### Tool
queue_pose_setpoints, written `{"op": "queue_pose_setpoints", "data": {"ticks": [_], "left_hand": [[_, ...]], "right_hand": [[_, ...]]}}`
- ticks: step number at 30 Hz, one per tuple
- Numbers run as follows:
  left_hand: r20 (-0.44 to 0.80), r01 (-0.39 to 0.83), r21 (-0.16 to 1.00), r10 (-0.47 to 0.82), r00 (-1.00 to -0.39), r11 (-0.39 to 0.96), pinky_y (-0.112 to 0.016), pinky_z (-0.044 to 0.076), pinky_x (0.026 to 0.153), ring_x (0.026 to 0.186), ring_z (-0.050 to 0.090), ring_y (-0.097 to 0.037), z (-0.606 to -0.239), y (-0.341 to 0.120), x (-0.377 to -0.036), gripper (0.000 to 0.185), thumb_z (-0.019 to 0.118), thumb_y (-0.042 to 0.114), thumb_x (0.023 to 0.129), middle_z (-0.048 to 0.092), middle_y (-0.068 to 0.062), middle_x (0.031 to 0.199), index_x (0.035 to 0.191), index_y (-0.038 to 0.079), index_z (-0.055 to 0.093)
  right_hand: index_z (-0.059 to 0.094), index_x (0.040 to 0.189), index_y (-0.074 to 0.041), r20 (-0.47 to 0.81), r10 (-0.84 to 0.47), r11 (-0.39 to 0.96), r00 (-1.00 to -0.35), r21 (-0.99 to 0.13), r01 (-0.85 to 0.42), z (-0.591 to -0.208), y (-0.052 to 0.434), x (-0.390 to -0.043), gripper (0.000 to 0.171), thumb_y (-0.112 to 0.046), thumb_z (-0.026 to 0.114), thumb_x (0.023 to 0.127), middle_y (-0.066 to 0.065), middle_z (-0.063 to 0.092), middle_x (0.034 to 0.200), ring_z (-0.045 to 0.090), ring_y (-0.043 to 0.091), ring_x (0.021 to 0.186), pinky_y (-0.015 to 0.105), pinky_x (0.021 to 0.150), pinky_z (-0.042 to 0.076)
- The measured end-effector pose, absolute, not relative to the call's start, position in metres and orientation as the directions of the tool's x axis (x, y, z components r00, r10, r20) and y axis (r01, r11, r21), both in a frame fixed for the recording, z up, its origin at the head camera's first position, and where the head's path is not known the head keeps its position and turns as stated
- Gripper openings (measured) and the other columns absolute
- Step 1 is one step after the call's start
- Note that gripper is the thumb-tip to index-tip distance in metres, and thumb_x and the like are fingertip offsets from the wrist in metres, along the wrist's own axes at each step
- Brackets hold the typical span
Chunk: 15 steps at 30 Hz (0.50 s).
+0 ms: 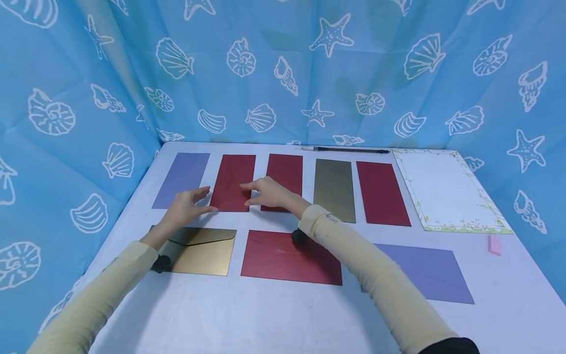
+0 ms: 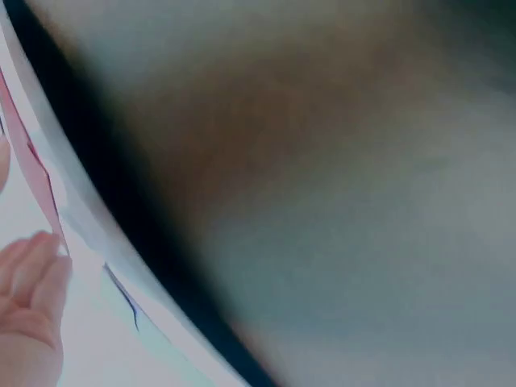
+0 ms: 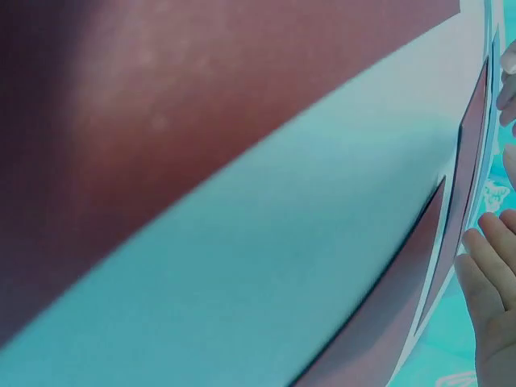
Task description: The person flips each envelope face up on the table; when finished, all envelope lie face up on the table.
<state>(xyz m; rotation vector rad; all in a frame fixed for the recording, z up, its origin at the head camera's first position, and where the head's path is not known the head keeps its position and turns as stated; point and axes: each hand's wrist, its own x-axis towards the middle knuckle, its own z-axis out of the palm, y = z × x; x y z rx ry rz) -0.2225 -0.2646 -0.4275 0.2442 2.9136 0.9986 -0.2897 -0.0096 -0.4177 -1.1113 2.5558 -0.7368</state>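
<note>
Red envelope (image 1: 232, 177), second from the left in the back row on a white worktop (image 1: 283, 319), lies between a person's two reaching hands. Both arms, in cream sleeves, stretch forward; the left hand (image 1: 181, 211) points inward from the left, fingers and thumb parted, and the right hand (image 1: 269, 191) points inward from the right with fingers extended and thumb apart below. Each grip looks released, grasping nothing; whether any fingertip touches the paper cannot be told. This envelope is plain, deep red and flat, an upright rectangle with straight edges. The left thumb is at its lower left corner and the right fingertips overlap its right edge. Beside it lie a purple envelope (image 1: 183, 174) on the left and another red one (image 1: 285, 169) on the right, partly behind the right hand.
</note>
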Motion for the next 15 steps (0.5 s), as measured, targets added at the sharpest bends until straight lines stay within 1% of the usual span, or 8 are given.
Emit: {"op": "queue_pose_setpoints", "data": {"ticks": [2,4,5,7,9,11,13,15], "left_hand": [[0.026,0.178,0.61,0.205,-0.978,0.772,-0.047,0.048,0.091,0.126,0.048,-0.037,-0.426,-0.2649,-0.2204,0.071,0.079,0.023,0.082,0.051,-0.02,0.137,0.141,0.0,0.047],[0.047,0.232,0.601,0.256,-0.966,0.765,-0.045,0.051,0.088,0.124,0.051,-0.036,-0.425,-0.2642,-0.2183,0.067,0.079,0.022,0.082,0.054,-0.019,0.134,0.139,0.002,0.05],[0.051,0.255,0.6,0.282,-0.958,0.758,-0.045,0.051,0.087,0.123,0.052,-0.036,-0.4246,-0.2635,-0.2174,0.065,0.079,0.021,0.082,0.055,-0.019,0.133,0.138,0.001,0.052],[0.044,0.288,0.594,0.327,-0.944,0.751,-0.044,0.051,0.087,0.122,0.053,-0.036,-0.4246,-0.2614,-0.216,0.063,0.078,0.022,0.083,0.055,-0.02,0.133,0.137,0.001,0.052],[0.024,0.293,0.593,0.348,-0.937,0.75,-0.043,0.05,0.089,0.122,0.052,-0.035,-0.4253,-0.2595,-0.2152,0.063,0.077,0.023,0.084,0.054,-0.02,0.134,0.137,0.0,0.052],[0.004,0.285,0.593,0.352,-0.936,0.753,-0.043,0.047,0.092,0.123,0.052,-0.035,-0.4261,-0.2581,-0.215,0.063,0.076,0.023,0.085,0.053,-0.02,0.135,0.138,0.0,0.051],[-0.009,0.273,0.59,0.345,-0.939,0.76,-0.042,0.047,0.092,0.124,0.052,-0.034,-0.4269,-0.2578,-0.2155,0.063,0.075,0.024,0.085,0.053,-0.019,0.136,0.138,0.0,0.051],[-0.014,0.266,0.589,0.339,-0.941,0.763,-0.042,0.047,0.093,0.124,0.051,-0.034,-0.4275,-0.2579,-0.2166,0.062,0.075,0.023,0.086,0.053,-0.02,0.136,0.138,0.0,0.051]], "right_hand": [[0.052,0.139,-0.008,-0.033,-0.748,0.576,-0.663,-0.53,-0.623,-0.4162,-0.0068,-0.2886,0.055,-0.022,0.072,0.089,0.005,0.058,0.134,0.054,0.015,0.12,0.024,0.09,0.046],[0.053,0.138,-0.009,-0.041,-0.758,0.571,-0.651,-0.524,-0.632,-0.4165,-0.0041,-0.2874,0.054,-0.022,0.071,0.089,0.006,0.06,0.131,0.064,0.016,0.1,0.024,0.083,0.049],[0.054,0.138,-0.009,-0.048,-0.764,0.57,-0.644,-0.519,-0.637,-0.417,-0.0028,-0.2868,0.053,-0.022,0.071,0.089,0.007,0.063,0.127,0.066,0.016,0.088,0.023,0.077,0.049],[0.054,0.138,-0.01,-0.06,-0.771,0.566,-0.633,-0.519,-0.64,-0.4186,-0.0011,-0.2858,0.052,-0.022,0.07,0.09,0.007,0.066,0.12,0.061,0.016,0.063,0.023,0.067,0.047],[0.054,0.138,-0.009,-0.064,-0.777,0.561,-0.627,-0.522,-0.642,-0.4204,-0.0006,-0.2854,0.051,-0.021,0.069,0.091,0.007,0.067,0.117,0.051,0.016,0.047,0.023,0.06,0.045],[0.054,0.138,-0.009,-0.059,-0.781,0.558,-0.622,-0.512,-0.652,-0.4214,-0.0011,-0.2856,0.05,-0.022,0.068,0.091,0.007,0.068,0.115,0.047,0.012,0.045,0.021,0.06,0.043],[0.054,0.137,-0.009,-0.054,-0.782,0.558,-0.621,-0.505,-0.659,-0.4221,-0.0024,-0.2862,0.05,-0.022,0.069,0.091,0.007,0.065,0.121,0.046,0.01,0.047,0.021,0.06,0.043],[0.054,0.137,-0.009,-0.057,-0.782,0.561,-0.62,-0.496,-0.663,-0.4225,-0.0039,-0.2872,0.05,-0.022,0.069,0.091,0.007,0.065,0.123,0.046,0.01,0.05,0.021,0.06,0.043]]}}
